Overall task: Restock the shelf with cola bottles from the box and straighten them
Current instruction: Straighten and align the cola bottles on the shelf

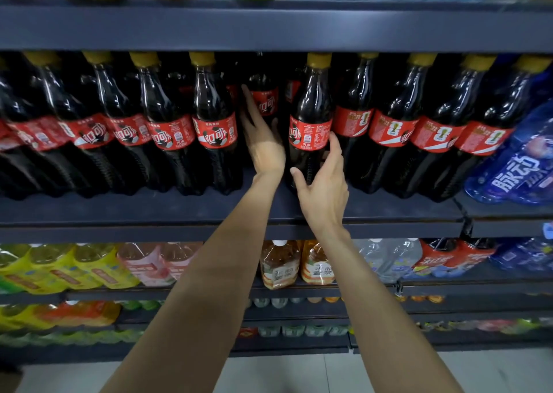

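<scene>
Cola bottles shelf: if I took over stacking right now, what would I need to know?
Left hand: open, reaching into the gap in the front row, fingers against a set-back cola bottle.
Right hand: open, cupped around the front cola bottle beside the gap, not clearly gripping.
Done: the front row on the cola shelf is full on both sides.
Left: fill the gap, turn labels forward. The box is not in view.

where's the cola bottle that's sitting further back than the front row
In the head view it stands mid-shelf, the set-back cola bottle, in the gap between two front-row bottles, just behind the left hand.
</scene>
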{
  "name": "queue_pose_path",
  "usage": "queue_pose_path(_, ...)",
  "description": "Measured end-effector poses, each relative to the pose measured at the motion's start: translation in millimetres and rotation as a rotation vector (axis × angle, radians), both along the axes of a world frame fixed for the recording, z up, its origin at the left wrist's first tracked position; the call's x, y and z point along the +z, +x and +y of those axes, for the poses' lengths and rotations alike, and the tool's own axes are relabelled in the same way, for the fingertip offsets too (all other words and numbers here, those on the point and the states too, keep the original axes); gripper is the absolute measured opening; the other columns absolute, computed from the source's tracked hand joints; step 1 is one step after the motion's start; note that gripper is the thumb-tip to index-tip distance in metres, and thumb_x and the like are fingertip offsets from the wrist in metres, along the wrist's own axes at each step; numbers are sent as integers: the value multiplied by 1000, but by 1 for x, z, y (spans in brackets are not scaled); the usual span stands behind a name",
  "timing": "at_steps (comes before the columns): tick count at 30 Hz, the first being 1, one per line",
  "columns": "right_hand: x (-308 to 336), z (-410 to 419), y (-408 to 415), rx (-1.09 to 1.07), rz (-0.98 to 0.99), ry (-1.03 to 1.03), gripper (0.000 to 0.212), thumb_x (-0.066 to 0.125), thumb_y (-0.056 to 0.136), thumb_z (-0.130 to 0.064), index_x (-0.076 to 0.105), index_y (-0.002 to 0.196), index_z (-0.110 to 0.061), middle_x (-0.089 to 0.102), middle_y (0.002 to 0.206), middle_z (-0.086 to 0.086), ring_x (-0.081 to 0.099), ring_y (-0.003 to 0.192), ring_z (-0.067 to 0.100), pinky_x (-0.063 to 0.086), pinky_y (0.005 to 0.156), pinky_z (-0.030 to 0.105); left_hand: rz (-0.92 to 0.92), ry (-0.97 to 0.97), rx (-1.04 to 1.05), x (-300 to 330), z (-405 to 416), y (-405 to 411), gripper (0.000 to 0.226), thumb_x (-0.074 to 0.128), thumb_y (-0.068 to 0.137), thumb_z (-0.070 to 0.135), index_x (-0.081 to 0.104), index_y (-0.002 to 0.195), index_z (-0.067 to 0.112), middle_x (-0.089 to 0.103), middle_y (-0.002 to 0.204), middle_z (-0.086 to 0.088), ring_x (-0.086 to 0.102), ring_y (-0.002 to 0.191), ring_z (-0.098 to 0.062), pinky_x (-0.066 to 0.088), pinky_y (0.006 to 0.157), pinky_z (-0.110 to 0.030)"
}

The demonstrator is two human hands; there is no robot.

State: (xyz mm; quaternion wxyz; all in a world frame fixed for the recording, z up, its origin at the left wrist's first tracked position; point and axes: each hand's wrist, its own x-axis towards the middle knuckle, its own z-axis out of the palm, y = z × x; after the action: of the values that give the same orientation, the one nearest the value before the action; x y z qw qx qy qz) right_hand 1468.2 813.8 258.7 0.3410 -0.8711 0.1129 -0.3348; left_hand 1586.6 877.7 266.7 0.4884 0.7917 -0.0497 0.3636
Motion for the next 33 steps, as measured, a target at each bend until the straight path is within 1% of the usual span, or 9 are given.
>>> queue_pose_path(3,-1,-1,-1,11,-1,11,83,68,85,-30,16,148,-14,48,130,10,50,118,27,46,84,40,-20,147,135,-11,-2,4,75,51,90,-4,12,152,14,20,155,-17,26,141,-32,32,112,-39)
queue_pose_path(7,-2,-3,-1,25,-6,19,84,68,84,-30,17,148,-15,48,129,9,51,116,26,46,83,39,82,305,251,-34,-4,-4,103,66,77,0,1,150,33,22,153,-12,40,129,-36,55,74,-44)
queue_pose_path(9,-3,-3,-1,24,-12,16,83,68,84,-30,17,148,-15,48,129,8,51,116,25,46,83,40,105,321,280,-33,-4,-2,104,66,77,0,-1,147,38,25,150,-12,43,125,-36,57,70,-44)
queue_pose_path(17,-3,-7,-1,61,-23,23,83,67,86,-27,15,149,-14,46,135,9,48,121,25,46,89,41,190,209,121,-15,-3,-11,93,52,81,-11,7,150,33,17,155,-12,29,135,-37,48,93,-44)
queue_pose_path(19,-3,-7,2,111,-43,61,82,67,86,-24,15,149,-13,45,138,8,47,124,24,46,93,42,264,1,-74,-10,2,-40,80,50,88,-3,11,152,26,20,155,-13,26,139,-32,35,108,-38)
queue_pose_path(22,-5,-1,12,179,-50,85,81,67,86,-26,15,148,-16,48,138,7,49,125,22,48,94,44,262,-135,-329,-10,27,-98,56,47,98,8,26,149,20,42,145,-5,40,133,-13,36,104,-16)
queue_pose_path(25,-3,21,24,204,-37,104,81,69,82,-30,17,144,-23,54,132,5,54,118,23,51,87,47,-61,-20,-166,2,60,-124,47,53,93,7,41,139,9,48,134,-1,45,124,-12,43,101,-24)
queue_pose_path(28,-1,50,30,225,-30,108,80,71,81,-33,21,144,-24,53,128,4,54,114,24,52,79,42,-294,215,154,12,90,-105,54,62,89,16,42,136,-1,48,136,-13,38,127,-24,28,111,-30)
queue_pose_path(33,-7,52,35,287,-18,144,81,68,82,-27,17,145,-23,46,136,4,46,122,25,47,88,40,-202,498,268,21,110,-72,83,65,83,43,31,144,-1,31,150,-19,19,141,-38,6,115,-54)
